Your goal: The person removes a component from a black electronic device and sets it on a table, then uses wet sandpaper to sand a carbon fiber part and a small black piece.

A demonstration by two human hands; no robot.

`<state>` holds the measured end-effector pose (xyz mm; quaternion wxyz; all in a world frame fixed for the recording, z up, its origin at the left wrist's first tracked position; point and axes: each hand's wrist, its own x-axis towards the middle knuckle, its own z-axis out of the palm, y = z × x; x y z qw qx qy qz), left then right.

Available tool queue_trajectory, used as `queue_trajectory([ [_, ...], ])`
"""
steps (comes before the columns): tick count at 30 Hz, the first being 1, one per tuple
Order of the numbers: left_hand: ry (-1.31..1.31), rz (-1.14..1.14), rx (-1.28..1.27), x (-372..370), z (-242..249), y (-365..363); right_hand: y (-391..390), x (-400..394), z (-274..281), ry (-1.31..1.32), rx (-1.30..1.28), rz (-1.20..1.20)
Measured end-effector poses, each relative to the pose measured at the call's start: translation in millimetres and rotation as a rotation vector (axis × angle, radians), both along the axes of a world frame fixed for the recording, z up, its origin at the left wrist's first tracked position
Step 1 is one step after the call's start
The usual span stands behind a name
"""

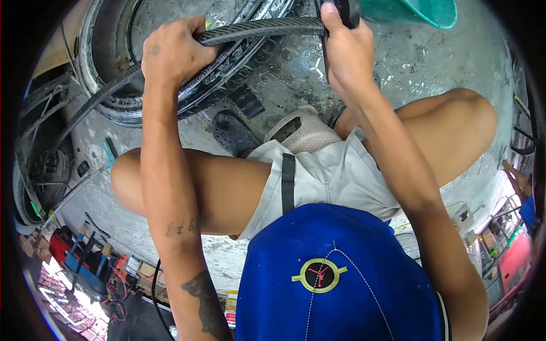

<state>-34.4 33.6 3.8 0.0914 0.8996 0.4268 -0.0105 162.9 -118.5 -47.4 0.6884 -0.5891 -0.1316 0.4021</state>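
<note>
Both hands (173, 48) (347, 48) gripping rubber tube (256, 28), tattoo "23" (181, 227)

A green basin (418, 11) sits on the wet concrete floor (432, 62) at the top edge. Tires (34, 176) lean at the left. A dark shoe (233, 133) rests mid-floor.

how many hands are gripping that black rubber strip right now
2: the left hand grips the black rubber strip near its middle, the right hand pinches its end by the green basin.
</note>
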Motion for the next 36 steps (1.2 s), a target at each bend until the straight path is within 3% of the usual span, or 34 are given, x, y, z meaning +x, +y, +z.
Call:
queue_trajectory([
  [2,-0.047,-0.055,0.046,-6,-5,8,-16,-15,14,-0.083,-0.042,-0.096],
  [8,-0.121,-0.090,0.089,-10,-14,5,-19,6,46,0.017,-0.007,-0.031],
  [12,-0.167,-0.063,0.068,-12,-18,2,-20,29,45,-0.440,-0.204,0.211],
  [14,-0.165,-0.083,0.087,-14,-19,1,-15,30,43,-0.745,-0.141,0.360],
  [15,-0.171,-0.072,0.079,-15,-19,1,-7,36,41,-0.749,-0.146,0.372],
  [17,-0.241,-0.121,0.136,-15,-18,-4,15,44,46,-1.342,-0.138,0.516],
  [18,-0.245,-0.128,0.117,-14,-18,-7,20,42,45,-1.178,-0.221,0.530],
  [21,-0.184,-0.058,0.072,-10,-8,-4,8,48,61,-1.350,-0.099,0.601],
  [26,-0.087,0.038,0.029,-7,-1,-5,13,46,57,-1.295,-0.129,0.584],
  [27,-0.073,0.035,0.007,-6,1,-5,20,45,55,-1.178,-0.206,0.607],
  [31,-0.166,0.024,0.129,-13,-2,-8,5,48,72,-1.293,-0.176,0.731],
  [34,-0.102,0.055,-0.003,-10,4,-9,13,46,71,-1.177,-0.277,0.698],
  [36,-0.097,0.064,-0.024,-7,2,-13,29,48,52,-1.192,-0.187,0.683],
])
